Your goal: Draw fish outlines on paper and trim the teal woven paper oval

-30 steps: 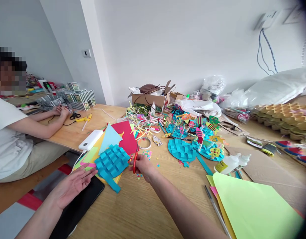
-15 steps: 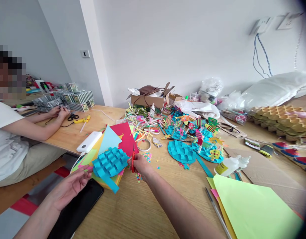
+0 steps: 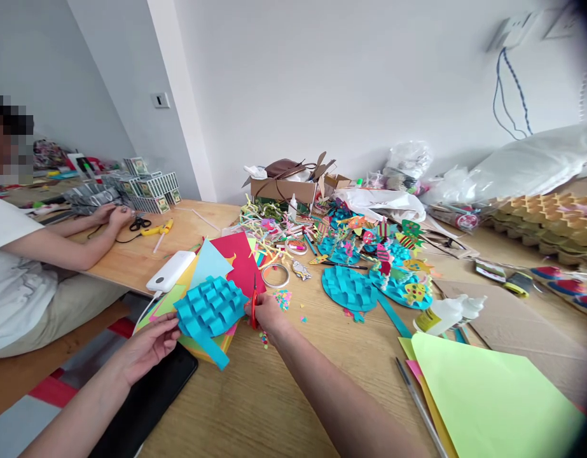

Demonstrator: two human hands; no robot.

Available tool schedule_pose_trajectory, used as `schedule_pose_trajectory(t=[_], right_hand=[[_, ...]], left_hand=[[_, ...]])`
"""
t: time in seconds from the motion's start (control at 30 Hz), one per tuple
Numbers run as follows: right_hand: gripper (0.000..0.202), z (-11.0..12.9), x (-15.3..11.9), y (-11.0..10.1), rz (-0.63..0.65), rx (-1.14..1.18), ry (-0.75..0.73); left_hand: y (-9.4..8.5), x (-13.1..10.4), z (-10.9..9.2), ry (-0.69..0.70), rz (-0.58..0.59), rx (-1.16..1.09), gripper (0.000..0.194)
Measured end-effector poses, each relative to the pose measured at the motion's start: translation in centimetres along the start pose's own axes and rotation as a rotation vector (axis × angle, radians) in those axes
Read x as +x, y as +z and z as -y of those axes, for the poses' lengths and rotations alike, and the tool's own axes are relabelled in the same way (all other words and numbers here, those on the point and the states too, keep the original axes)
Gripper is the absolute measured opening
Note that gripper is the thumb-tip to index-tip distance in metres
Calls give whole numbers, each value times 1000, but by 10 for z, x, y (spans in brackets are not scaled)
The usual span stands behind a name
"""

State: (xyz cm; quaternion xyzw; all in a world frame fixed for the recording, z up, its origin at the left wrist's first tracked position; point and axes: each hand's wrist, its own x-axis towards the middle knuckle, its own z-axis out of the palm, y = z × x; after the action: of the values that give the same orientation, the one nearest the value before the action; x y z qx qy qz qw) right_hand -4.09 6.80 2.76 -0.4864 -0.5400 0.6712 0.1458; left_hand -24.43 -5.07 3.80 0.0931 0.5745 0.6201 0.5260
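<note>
A blue paper piece (image 3: 211, 308) with rows of raised paper waves lies over the stack of coloured paper, a loose strip (image 3: 212, 352) slanting off its lower edge. At its left edge my left hand (image 3: 152, 346) pinches the rim between thumb and fingers, the other fingers curled. My right hand (image 3: 269, 315) is closed round red-handled scissors (image 3: 255, 308), blades pointing away from me, right beside the piece's right edge. Under the piece are a red sheet (image 3: 238, 254) and a light blue sheet (image 3: 210, 264).
Left of the stack lie a white power bank (image 3: 172, 270) and a black phone (image 3: 150, 397). Tape roll (image 3: 275, 275), wavy blue disc (image 3: 350, 289), glue bottles (image 3: 441, 315) and green paper (image 3: 488, 388) are to the right. Another person's hands (image 3: 114, 216) are at far left.
My left hand has moved up and right, its fingers closing on the blue piece's left edge. The scissors stay in my right hand. The view has shifted slightly.
</note>
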Motion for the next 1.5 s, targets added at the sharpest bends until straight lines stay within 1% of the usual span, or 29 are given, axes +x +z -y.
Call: schedule_pose_trajectory(t=[0.07,0.13,0.2,0.27,0.33,0.43,0.53,0.63,0.7,0.77,0.87,0.93,1.03,1.13,1.3,1.4,1.5], right_hand=[[29,1,-11,-5,-1,23,-32],[21,0,-28,-15,-12,52,-75],[4,-4,-49,-31,-51,94,-128],[7,-12,-75,-53,-104,141,-191],[9,-23,-102,-75,-166,197,-249],[16,-41,-140,-103,-247,268,-305],[25,-57,-167,-122,-260,369,-362],[26,-69,-183,-134,-261,459,-420],[26,-75,-190,-141,-263,503,-439],[26,-78,-194,-147,-257,529,-438],[26,-84,-198,-154,-247,545,-416],[25,-87,-199,-157,-243,556,-403],[23,-93,-200,-161,-224,570,-384],[21,-97,-201,-162,-187,585,-361],[25,-100,-201,-158,-172,657,-337],[28,-99,-198,-152,-188,716,-330],[27,-98,-194,-146,-214,770,-332]], left_hand=[[0,-5,-3,23,20,20,15],[2,-15,-6,61,45,45,20],[6,-27,-8,107,80,83,25],[14,-41,-9,141,119,143,30],[26,-53,-7,141,166,212,34],[48,-66,2,106,261,303,36],[73,-72,17,82,345,390,42],[99,-73,31,73,457,499,48],[116,-74,39,75,544,565,49],[133,-76,45,71,604,615,48],[153,-79,51,48,657,671,45],[161,-80,53,29,665,675,46],[166,-79,56,-18,656,629,46],[167,-76,57,-70,674,558,41],[173,-76,58,-117,671,438,36],[176,-77,57,-81,628,382,37],[177,-79,59,33,560,310,40]])
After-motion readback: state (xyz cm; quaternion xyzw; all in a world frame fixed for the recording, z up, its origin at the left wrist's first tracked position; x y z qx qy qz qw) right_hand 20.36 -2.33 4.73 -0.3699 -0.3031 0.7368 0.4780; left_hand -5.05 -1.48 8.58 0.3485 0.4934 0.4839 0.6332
